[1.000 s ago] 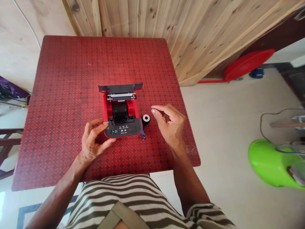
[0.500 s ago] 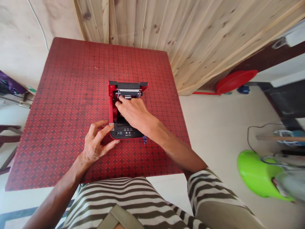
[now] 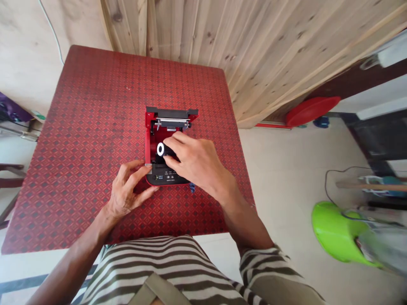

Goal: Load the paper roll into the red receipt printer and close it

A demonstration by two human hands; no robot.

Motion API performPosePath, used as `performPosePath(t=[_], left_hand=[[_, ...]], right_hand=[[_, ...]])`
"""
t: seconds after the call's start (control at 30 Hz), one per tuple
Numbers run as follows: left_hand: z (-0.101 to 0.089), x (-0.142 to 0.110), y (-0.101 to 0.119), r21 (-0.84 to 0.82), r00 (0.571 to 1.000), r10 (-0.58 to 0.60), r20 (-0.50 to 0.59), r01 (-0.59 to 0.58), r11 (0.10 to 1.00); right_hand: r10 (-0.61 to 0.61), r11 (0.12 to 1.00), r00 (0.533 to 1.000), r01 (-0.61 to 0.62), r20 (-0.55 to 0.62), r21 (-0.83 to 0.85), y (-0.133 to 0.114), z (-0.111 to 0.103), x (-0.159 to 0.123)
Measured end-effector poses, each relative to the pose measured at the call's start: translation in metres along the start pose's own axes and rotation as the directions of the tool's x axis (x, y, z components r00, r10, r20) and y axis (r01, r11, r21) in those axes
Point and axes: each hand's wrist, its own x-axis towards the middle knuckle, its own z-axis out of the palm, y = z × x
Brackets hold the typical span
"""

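A small red and black printer [image 3: 151,127] stands with its lid open in the middle of the red patterned table [image 3: 89,127]. My left hand [image 3: 127,190] steadies its front left corner, thumb and fingers curled against the casing. My right hand [image 3: 193,159] is over the open bay and grips a black roll with a white core [image 3: 161,149], lifted just above the bay. The printer's black control panel [image 3: 165,176] faces me.
A wooden plank wall [image 3: 254,42] stands behind and to the right of the table. On the floor to the right lie a green plastic object [image 3: 337,233], a cable and a red lid [image 3: 313,110]. Chair parts show at the left edge.
My right hand went from the table beside the printer into the open bay, then drew back holding the black roll. The roll that stood to the right of the printer is now hidden by my arm.
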Motion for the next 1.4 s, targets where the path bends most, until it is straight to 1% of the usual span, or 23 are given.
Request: performPosePath(t=[0.03, 0.07, 0.1, 0.13, 0.2, 0.23, 0.27, 0.3, 0.37, 0.4, 0.43, 0.5, 0.57, 0.67, 0.8, 0.9, 1.03, 1.07, 1.13, 1.2, 1.23, 1.3, 1.4], left_hand=[[0.0, 0.0, 0.0, -0.003, 1.0, 0.003, -0.003, -0.003, 1.0], [0.0, 0.0, 0.0, -0.006, 1.0, 0.008, -0.006, -0.008, 1.0], [0.001, 0.0, 0.0, -0.009, 1.0, 0.013, -0.007, -0.013, 1.0], [0.001, 0.0, 0.0, -0.011, 1.0, 0.017, -0.009, -0.017, 1.0], [0.001, 0.001, 0.0, -0.011, 1.0, 0.017, -0.012, -0.017, 1.0], [0.001, 0.001, 0.0, -0.009, 1.0, 0.016, -0.013, -0.016, 1.0], [0.001, 0.001, 0.0, -0.008, 1.0, 0.017, -0.014, -0.017, 1.0], [0.001, 0.001, -0.001, -0.007, 1.0, 0.021, -0.015, -0.021, 1.0], [0.001, 0.001, -0.001, -0.002, 1.0, 0.026, -0.016, -0.026, 1.0], [0.001, 0.001, -0.001, 0.001, 0.999, 0.027, -0.018, -0.027, 1.0], [0.001, 0.001, -0.001, 0.003, 0.999, 0.027, -0.021, -0.026, 1.0], [0.002, 0.002, -0.002, 0.001, 0.999, 0.025, -0.023, -0.025, 1.0], [0.002, 0.003, -0.002, -0.003, 0.999, 0.03, -0.027, -0.03, 1.0], [0.001, 0.005, -0.002, 0.0, 0.999, 0.038, -0.032, -0.038, 0.999], [0.0, 0.007, -0.001, 0.003, 0.999, 0.035, -0.015, -0.035, 0.999], [0.0, 0.008, -0.001, 0.01, 0.999, 0.041, -0.01, -0.041, 0.999], [0.001, 0.008, -0.002, 0.006, 0.999, 0.054, -0.009, -0.054, 0.999], [0.001, 0.008, -0.002, 0.004, 0.999, 0.052, -0.008, -0.052, 0.999], [0.002, 0.007, -0.003, 0.0, 0.999, 0.05, -0.004, -0.05, 0.999], [0.002, 0.006, -0.003, -0.001, 0.999, 0.048, -0.006, -0.048, 0.999], [0.003, 0.006, -0.004, 0.0, 0.999, 0.046, -0.01, -0.046, 0.999], [0.004, 0.006, -0.003, 0.001, 0.999, 0.036, -0.023, -0.036, 0.999], [0.005, 0.006, -0.001, -0.038, 0.999, 0.017, -0.031, -0.019, 0.999]], right_hand=[[-0.013, 0.993, 0.995, 0.025, -0.101, 0.115, 0.007, -0.004, -0.009], [-0.001, 0.97, 0.978, 0.052, -0.208, 0.239, 0.017, -0.007, -0.017], [0.043, 0.932, 0.951, 0.072, -0.307, 0.354, 0.029, -0.009, -0.023], [0.115, 0.887, 0.913, 0.082, -0.391, 0.453, 0.043, -0.01, -0.028], [0.301, 0.798, 0.811, 0.073, -0.502, 0.598, 0.072, -0.006, -0.029], [0.382, 0.752, 0.754, 0.082, -0.535, 0.654, 0.086, 0.0, -0.027], [0.441, 0.707, 0.716, 0.095, -0.541, 0.701, 0.098, 0.009, -0.023], [0.49, 0.667, 0.694, 0.091, -0.528, 0.739, 0.108, 0.02, -0.017], [0.574, 0.58, 0.688, 0.039, -0.443, 0.814, 0.119, 0.046, -0.006], [0.6, 0.557, 0.69, 0.003, -0.405, 0.831, 0.12, 0.06, -0.002], [0.606, 0.552, 0.706, -0.041, -0.366, 0.833, 0.119, 0.073, 0.001], [0.571, 0.563, 0.772, -0.122, -0.279, 0.818, 0.114, 0.092, 0.003], [0.497, 0.589, 0.846, -0.164, -0.195, 0.791, 0.109, 0.101, 0.002], [0.393, 0.61, 0.911, -0.157, -0.124, 0.777, 0.11, 0.097, 0.0], [0.292, 0.59, 0.956, -0.154, -0.032, 0.793, 0.116, 0.083, -0.003], [0.291, 0.572, 0.957, -0.167, -0.009, 0.803, 0.121, 0.078, -0.015], [0.432, 0.552, 0.898, -0.195, -0.078, 0.81, 0.122, 0.074, -0.052], [0.433, 0.552, 0.899, -0.201, -0.071, 0.809, 0.121, 0.073, -0.062], [0.373, 0.56, 0.928, -0.212, -0.015, 0.801, 0.116, 0.073, -0.078], [0.312, 0.588, 0.95, -0.211, 0.022, 0.78, 0.109, 0.076, -0.086], [0.308, 0.616, 0.951, -0.211, 0.014, 0.759, 0.105, 0.078, -0.087], [0.34, 0.678, 0.939, -0.215, -0.041, 0.702, 0.097, 0.085, -0.084], [0.379, 0.726, 0.918, -0.22, -0.113, 0.652, 0.089, 0.092, -0.081]])
